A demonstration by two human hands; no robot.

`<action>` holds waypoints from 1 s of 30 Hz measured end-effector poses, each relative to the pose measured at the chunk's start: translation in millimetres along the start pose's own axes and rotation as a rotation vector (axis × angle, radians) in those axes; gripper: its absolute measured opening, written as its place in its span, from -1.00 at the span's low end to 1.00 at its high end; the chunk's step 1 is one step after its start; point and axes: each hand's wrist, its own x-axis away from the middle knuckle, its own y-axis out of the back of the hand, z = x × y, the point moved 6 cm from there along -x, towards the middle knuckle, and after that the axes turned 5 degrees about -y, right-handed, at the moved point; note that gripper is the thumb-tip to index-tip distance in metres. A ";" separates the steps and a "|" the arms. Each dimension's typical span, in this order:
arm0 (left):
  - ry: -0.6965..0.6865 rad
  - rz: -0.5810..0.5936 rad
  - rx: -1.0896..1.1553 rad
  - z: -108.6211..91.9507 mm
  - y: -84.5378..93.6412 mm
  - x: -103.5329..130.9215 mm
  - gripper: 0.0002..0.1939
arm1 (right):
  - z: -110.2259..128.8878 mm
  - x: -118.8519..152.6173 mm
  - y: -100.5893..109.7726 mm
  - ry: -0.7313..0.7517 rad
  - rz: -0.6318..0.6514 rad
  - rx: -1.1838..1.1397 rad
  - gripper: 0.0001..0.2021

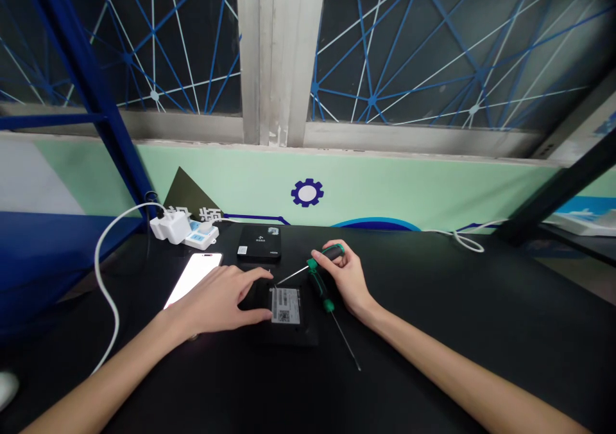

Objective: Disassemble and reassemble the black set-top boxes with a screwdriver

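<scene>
A flat black device with a silver label (287, 307) lies on the black table. My left hand (231, 298) rests at its left side, thumb and index finger apart, their tips at the device's edge near the label. My right hand (347, 273) is closed around the handle of a green and black screwdriver (332, 252). Its shaft slants down to the left, and the tip is at the upper left of the label. A second green and black screwdriver (328, 305) lies just right of the device, its shaft pointing toward the table's front.
A black box (260, 243) sits behind the device. A phone with a lit white screen (195, 275) lies partly under my left hand. White plugs and a power strip (201, 235) stand at the back left, with a white cable (97, 260) curving forward.
</scene>
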 end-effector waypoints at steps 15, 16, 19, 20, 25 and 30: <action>-0.113 -0.039 -0.026 -11.3 3.8 -0.4 -0.62 | -0.3 -0.8 1.6 -0.001 -0.018 0.015 -0.54; -0.121 -0.040 -0.030 -12.4 4.4 0.0 -0.62 | -0.2 -0.7 1.7 0.000 -0.019 0.017 -0.54; -0.141 -0.040 -0.038 -14.2 5.2 0.6 -0.64 | 0.6 0.1 1.8 -0.001 -0.024 0.029 -0.54; -0.144 -0.040 -0.038 -14.2 5.1 0.6 -0.65 | 1.0 0.4 1.8 0.001 -0.027 0.035 -0.54; -0.133 -0.030 -0.027 -12.5 2.8 -0.2 -0.65 | 1.8 0.8 3.1 0.000 -0.048 0.010 -0.54; -0.133 -0.023 -0.011 -11.3 0.5 -0.9 -0.66 | 2.7 0.7 5.4 0.006 -0.058 -0.011 -0.55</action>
